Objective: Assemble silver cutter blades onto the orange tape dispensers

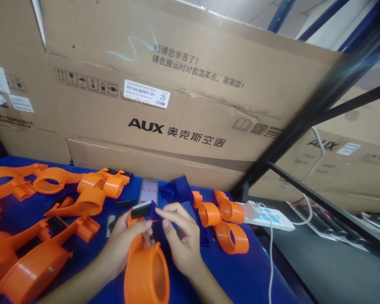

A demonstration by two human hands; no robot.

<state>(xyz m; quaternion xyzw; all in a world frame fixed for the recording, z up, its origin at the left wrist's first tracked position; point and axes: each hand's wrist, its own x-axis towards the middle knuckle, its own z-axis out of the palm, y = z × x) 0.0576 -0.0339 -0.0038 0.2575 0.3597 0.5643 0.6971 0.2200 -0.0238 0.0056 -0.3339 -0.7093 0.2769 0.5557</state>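
Nearest us: the orange ring part [133, 274] hangs below the left hand [122, 236], which is closed around its upper arm. Big ring, grip only at the narrow end; we'd guess it could swing or twist if that grip loosens. The black block [141, 210] sits at the top end of the part, in the same grip. The right hand [183, 236] is loosely curled, index fingertip at the small blue piece [153, 210] on the block's end, thumb apart. We think an off-line push there could skew the blue piece or knock it loose.

Further out on the blue table [240, 278], loose orange parts [34, 270] crowd the left; an elbow sweep could shift them. The blue sheets [182, 190] lie just beyond the right hand and could snag a finger. The white cable [271, 261] drops by the table's right side; a wide right-arm move might catch it.

Hard to read: held ring cut off at the bottom edge. Left fingers hide most of the joint, so we can't tell if the block is seated. Can't tell either whether the right fingertip presses or only touches. Screen-like item [148, 192] behind the hands: partly covered, text illegible. Fine print on the cardboard box [183, 118] at the back is blurred.
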